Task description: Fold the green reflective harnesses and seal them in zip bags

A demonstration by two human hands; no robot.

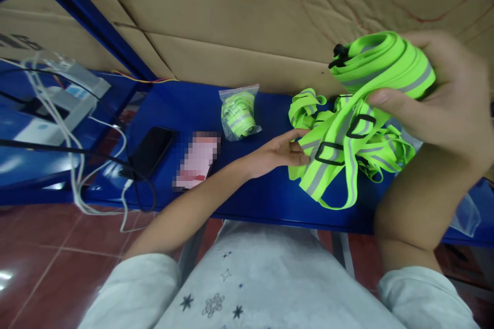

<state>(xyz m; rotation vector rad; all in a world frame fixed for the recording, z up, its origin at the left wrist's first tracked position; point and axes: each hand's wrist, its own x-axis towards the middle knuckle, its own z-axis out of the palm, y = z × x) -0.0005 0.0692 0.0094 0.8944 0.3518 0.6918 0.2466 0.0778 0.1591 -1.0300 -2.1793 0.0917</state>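
A cardboard sheet (231,20) stands behind a blue table (266,200), perhaps as a backing. Over the table's right part is the green strap (386,69), rolled at its top, with its lower lengths hanging, probably raised so they hang clear of the loose straps (389,154) behind and beneath. The person's right hand (443,87) is closed around the roll, thumb across the front, which likely stops it unwinding. The left hand (281,153) meets the strap's hanging edge with fingers partly curled, apparently to steady it; whether they pinch it cannot be told. Left of that hand, a clear bag (239,115) keeps another rolled strap together. A black phone (152,149) lies farther left, away from the handling. Smallest, black buckles (329,162) sit along the hanging lengths.
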